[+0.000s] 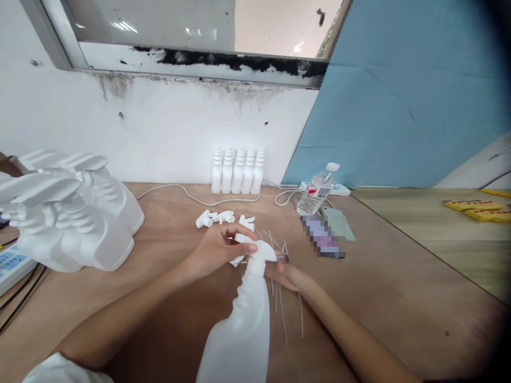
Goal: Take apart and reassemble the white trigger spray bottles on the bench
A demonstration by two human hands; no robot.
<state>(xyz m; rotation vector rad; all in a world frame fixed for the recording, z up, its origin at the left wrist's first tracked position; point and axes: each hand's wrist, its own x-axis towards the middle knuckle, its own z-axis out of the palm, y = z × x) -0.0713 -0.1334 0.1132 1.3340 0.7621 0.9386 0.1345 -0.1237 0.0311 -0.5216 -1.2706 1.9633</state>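
Observation:
A white plastic spray bottle (243, 330) stands close in front of me, its white spray head (265, 251) sitting at the neck. My left hand (223, 246), with a ring on one finger, pinches the back of the spray head between thumb and fingers. From the right, my right hand (288, 275) reaches around the bottle neck; its fingertips are partly hidden behind the neck and head. Thin pale dip tubes (281, 314) lie on the table under and beside my right hand. Beyond my hands are several loose white spray heads (206, 218).
Several large white bottles (99, 213) lie stacked at the left, near a power strip (16, 266). Small white bottles (238, 173) stand in a row by the wall. A water bottle (315, 194), a phone (322, 236) and a white cable (187, 194) are on the wooden table (383, 287).

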